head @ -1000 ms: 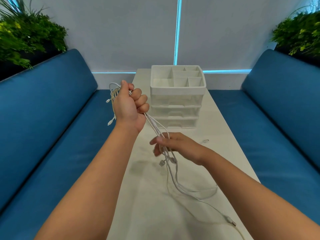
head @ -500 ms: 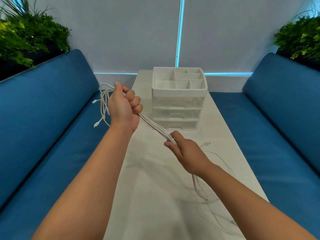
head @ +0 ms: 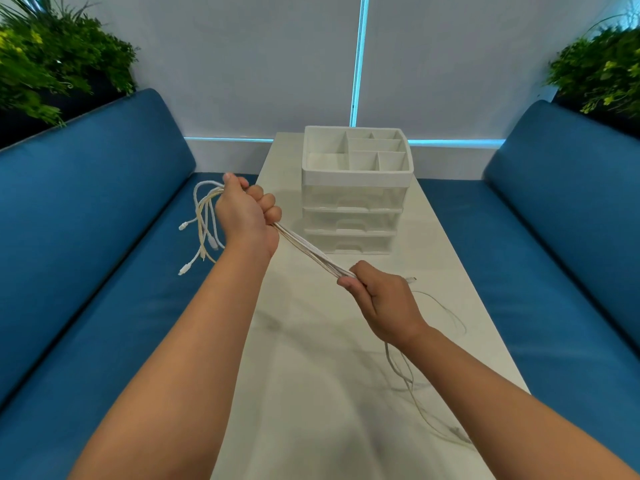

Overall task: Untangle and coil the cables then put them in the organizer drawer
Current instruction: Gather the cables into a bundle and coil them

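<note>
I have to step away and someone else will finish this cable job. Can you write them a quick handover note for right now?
Left hand grips the white cables in a fist, plug ends dangling over the blue bench.
Right hand pinches the same bundle lower down, pulled taut between the hands; loose tails trail on the white table.
Organizer at the table's far end, drawers closed.
Done: bundle gathered. Left: separate, coil, open a drawer, stow.
</note>
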A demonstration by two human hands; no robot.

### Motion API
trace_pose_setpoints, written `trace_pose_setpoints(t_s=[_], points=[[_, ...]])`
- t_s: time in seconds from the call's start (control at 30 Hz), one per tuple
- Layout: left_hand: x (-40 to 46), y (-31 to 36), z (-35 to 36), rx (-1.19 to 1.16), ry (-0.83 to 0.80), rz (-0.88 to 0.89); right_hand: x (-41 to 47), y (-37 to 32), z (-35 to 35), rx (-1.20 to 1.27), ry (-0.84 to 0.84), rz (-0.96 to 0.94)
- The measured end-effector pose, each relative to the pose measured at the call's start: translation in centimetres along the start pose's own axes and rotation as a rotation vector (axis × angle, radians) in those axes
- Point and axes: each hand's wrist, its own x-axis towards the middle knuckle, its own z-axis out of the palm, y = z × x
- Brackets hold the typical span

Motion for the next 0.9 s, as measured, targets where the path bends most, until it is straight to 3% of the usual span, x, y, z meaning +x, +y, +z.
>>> trace_pose_setpoints(t_s=[0.13,0.3,0.5,0.7,0.9], points=[[0.6,0.2,-0.3,-0.103,0.079,-0.026,0.3,-1.2,-0.1,0.113,-0.088,0.014],[-0.3,1.1,0.6,-0.050,-0.083,0.046,0.0,0.0,-0.3,-0.048,-0.293,0.081],[-1.6,0.5,1.3,-0.029,-0.172,0.068,0.5,0.5,0.3,-0.176,-0.258,0.202],[-1.7,0.5,1.3,-0.013,-0.162,0.075,-1.5,1.7,-0.3,-0.061,-0.247,0.069],[-2.5,-0.7,1.2,0.052,-0.215,0.053,-2.7,2.2,1.2,-0.101,-0.218,0.215]])
